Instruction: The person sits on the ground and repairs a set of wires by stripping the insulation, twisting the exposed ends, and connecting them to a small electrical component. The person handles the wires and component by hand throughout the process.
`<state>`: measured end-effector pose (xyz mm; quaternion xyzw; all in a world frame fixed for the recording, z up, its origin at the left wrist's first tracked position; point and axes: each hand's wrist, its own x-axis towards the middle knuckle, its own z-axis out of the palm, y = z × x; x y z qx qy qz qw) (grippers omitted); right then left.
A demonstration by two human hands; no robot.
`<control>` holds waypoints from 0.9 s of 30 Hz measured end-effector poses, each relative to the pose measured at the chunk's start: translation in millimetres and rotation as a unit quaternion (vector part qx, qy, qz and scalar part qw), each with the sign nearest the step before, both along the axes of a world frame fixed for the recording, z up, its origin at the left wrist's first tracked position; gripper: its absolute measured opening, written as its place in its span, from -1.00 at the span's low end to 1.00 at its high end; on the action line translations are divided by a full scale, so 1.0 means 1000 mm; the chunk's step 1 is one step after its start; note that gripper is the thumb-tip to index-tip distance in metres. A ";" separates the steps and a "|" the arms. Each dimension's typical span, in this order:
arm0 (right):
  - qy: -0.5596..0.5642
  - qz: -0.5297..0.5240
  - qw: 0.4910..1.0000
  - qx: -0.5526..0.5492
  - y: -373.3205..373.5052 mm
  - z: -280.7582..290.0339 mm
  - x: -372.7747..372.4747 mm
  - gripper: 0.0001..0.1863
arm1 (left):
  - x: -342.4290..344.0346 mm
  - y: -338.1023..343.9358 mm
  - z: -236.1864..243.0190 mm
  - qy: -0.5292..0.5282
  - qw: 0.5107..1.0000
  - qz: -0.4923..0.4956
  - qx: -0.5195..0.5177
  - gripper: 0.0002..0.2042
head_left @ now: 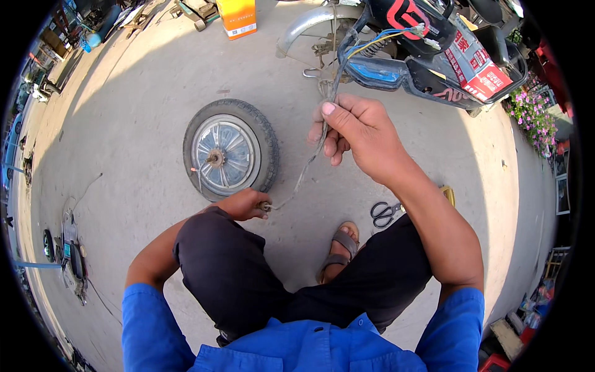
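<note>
One grey cable [307,166] lies on a slanting long axis, coloured wires [379,38] at its top pointing upper right, its lower stretch running down-left beside the wheel [270,133]. The right hand [365,129] pinches it, thumb against fingers; the left hand [245,204] is closed on its lower part.
</note>
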<state>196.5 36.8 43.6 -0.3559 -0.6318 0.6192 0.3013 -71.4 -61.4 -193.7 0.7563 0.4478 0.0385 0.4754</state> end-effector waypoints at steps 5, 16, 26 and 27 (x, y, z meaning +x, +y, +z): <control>0.060 -0.074 0.995 0.014 0.014 0.006 0.016 -0.68 | 0.011 0.027 0.025 -0.049 0.998 -0.027 -0.034 -0.59; 0.128 -0.204 0.969 0.051 0.029 0.016 0.059 -0.78 | 0.044 0.080 0.115 -0.011 0.991 -0.117 -0.063 -0.62; 0.137 -0.194 0.970 0.050 0.039 0.005 0.071 -0.79 | 0.067 0.071 0.151 -0.126 0.989 -0.015 -0.078 -0.71; 0.126 -0.190 0.972 0.047 0.038 0.004 0.068 -0.79 | 0.070 0.070 0.153 -0.139 0.988 0.000 -0.068 -0.73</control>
